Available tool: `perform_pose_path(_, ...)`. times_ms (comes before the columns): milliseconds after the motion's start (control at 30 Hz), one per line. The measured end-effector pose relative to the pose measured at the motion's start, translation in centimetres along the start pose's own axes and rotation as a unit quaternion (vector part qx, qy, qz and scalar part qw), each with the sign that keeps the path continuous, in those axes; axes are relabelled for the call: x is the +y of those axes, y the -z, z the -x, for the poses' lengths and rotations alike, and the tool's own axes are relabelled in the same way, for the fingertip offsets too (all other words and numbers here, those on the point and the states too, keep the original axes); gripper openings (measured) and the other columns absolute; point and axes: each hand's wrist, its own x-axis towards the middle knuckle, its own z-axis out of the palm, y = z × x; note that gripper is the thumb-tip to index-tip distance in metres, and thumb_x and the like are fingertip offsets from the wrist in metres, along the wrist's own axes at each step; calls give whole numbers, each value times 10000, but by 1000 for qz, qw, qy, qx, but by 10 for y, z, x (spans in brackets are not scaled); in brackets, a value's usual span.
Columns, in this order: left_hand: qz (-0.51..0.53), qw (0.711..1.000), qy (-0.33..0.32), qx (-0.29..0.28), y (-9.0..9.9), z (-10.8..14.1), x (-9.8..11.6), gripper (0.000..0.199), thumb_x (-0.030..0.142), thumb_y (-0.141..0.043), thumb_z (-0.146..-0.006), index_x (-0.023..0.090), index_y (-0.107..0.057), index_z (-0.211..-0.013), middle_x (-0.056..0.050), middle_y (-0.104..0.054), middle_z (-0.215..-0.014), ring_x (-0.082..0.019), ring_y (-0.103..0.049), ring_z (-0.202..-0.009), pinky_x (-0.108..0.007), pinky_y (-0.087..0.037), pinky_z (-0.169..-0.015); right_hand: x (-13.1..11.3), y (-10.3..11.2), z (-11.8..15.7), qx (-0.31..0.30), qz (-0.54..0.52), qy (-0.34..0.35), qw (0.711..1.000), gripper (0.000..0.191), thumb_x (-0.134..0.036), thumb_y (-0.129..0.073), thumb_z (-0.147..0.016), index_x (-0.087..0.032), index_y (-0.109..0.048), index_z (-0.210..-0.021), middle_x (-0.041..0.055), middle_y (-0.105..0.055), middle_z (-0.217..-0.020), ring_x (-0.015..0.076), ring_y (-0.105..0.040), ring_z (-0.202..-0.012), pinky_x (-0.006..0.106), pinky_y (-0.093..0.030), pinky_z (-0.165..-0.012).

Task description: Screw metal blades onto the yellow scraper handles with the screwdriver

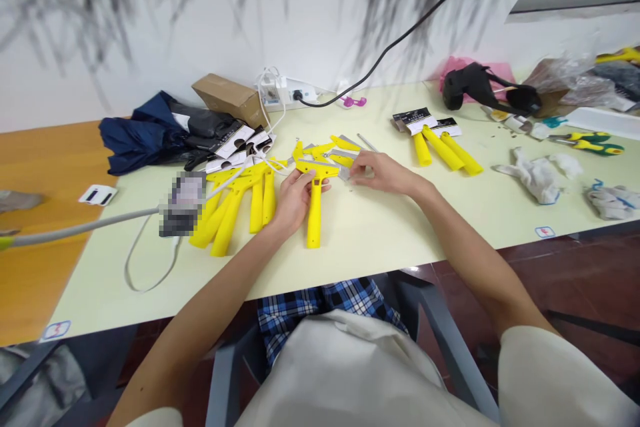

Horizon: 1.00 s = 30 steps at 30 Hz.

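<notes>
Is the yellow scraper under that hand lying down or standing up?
Lying flat: the yellow scraper rests on the tabletop, held by the left hand.

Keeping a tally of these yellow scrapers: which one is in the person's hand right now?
The yellow-handled scraper held by the left hand. Its handle points toward the person and lies apart from the fan of yellow scrapers beside it.

On the table (pixel 380 247), a heap of scrapers (pixel 230 210) lies left of a single scraper (pixel 314 220), which sits under the left hand (pixel 295 200), and three more scrapers (pixel 440 147) lie further right. Behind the heap are a folded umbrella (pixel 140 137) and a cardboard box (pixel 230 100), with a power strip (pixel 285 92) beside the box against the wall. Gloves (pixel 533 177) and pliers (pixel 585 143) lie toward the table's right end.
</notes>
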Motion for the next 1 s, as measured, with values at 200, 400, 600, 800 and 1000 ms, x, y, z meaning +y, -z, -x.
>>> perform_pose_path(200,-5,999,-32,39,2,-9,2,271,274,-879,-881,186,-688,-1053,-50,-789,-1047,-203,-838,-840,-455,-735,-970,11,-17,-63,49,63,48,996,212,-251,-739,-937,-156,-806,-1116,156,-774,-1172,302,-733,-1033,445,-559,-955)
perform_pose_path(400,-2,999,-24,30,4,-8,1,232,251,-844,-916,193,-681,-1072,-58,-802,-1108,-191,-835,-857,-420,-738,-945,25,-2,-126,-105,65,-7,992,59,-183,-819,-827,-204,-823,-883,63,-821,-947,236,-715,-861,352,-524,-830)
perform_pose_path(600,-11,1000,-7,5,6,-7,-2,254,280,-835,-932,193,-724,-1144,-76,-824,-1121,-209,-833,-926,-388,-731,-927,26,-4,-124,-119,119,4,986,122,-127,-697,-899,-198,-787,-941,81,-804,-978,241,-685,-859,356,-495,-806)
perform_pose_path(800,-10,1000,-8,-12,10,-7,-6,310,312,-861,-937,203,-738,-1200,-87,-823,-1194,-229,-836,-977,-414,-727,-952,26,-8,-118,-110,161,11,981,222,-188,-587,-1023,-161,-784,-1121,174,-781,-1155,305,-706,-1015,410,-522,-915)
perform_pose_path(1000,-2,1000,1,-4,8,-5,-5,269,293,-853,-929,178,-756,-1152,-86,-822,-1210,-196,-818,-915,-348,-719,-872,-5,11,-108,-61,104,60,991,149,-257,-653,-993,-175,-764,-1049,133,-792,-1079,288,-703,-939,414,-541,-870)
